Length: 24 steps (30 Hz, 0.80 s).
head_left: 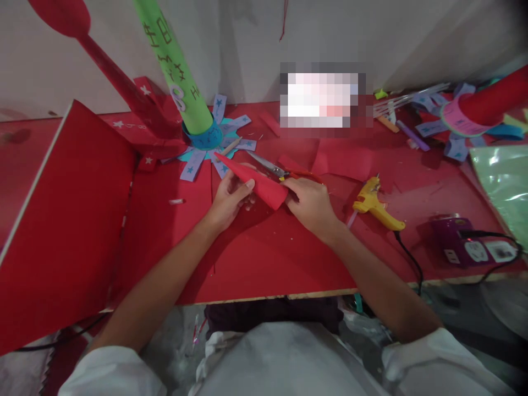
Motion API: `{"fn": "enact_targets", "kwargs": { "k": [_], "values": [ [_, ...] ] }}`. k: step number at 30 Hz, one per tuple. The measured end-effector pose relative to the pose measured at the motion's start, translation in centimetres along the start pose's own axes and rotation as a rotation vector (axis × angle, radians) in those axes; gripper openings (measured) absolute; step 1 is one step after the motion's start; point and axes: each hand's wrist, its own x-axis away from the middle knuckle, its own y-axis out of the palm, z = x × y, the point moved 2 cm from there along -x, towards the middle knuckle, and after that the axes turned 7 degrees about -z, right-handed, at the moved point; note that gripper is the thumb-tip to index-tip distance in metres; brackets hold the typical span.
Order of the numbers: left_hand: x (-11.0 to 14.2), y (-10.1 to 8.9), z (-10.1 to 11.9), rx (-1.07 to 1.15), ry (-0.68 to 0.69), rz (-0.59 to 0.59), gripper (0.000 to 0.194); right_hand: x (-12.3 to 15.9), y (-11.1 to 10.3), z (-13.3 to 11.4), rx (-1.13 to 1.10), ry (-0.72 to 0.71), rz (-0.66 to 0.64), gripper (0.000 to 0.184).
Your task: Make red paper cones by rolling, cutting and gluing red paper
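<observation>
A red paper cone [266, 190] is held above the tabletop, its narrow tip toward the upper left and its wide end toward the right. My left hand [233, 198] is closed around the cone's middle, thumb on the near side. At the wide end, my right hand [309, 203] is closed with its fingers at the rim; the fingertips are partly hidden. Just behind the cone and right hand are scissors [268, 165] with orange handles, partly covered by that hand. A pencil-like stick [231, 146] lies beyond the cone's tip.
A green paper tube [183, 82] stands on a blue base with lilac strips. Left are a large red spoon shape [119, 77] and an upright red panel [74, 220]. Right lie a yellow glue gun [377, 206], its cord, and a purple power box [462, 239].
</observation>
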Motion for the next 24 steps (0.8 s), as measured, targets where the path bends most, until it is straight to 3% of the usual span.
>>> {"fn": "enact_targets", "kwargs": {
  "k": [8, 24],
  "values": [
    [-0.06, 0.21, -0.54, -0.011, 0.011, 0.010, 0.058, 0.30, -0.19, -0.84, 0.248, -0.140, 0.117, 0.029],
    [-0.11, 0.56, -0.99, -0.176, 0.074, -0.079, 0.057, 0.59, 0.68, -0.45, 0.100, -0.058, -0.020, 0.022]
  ]
}}
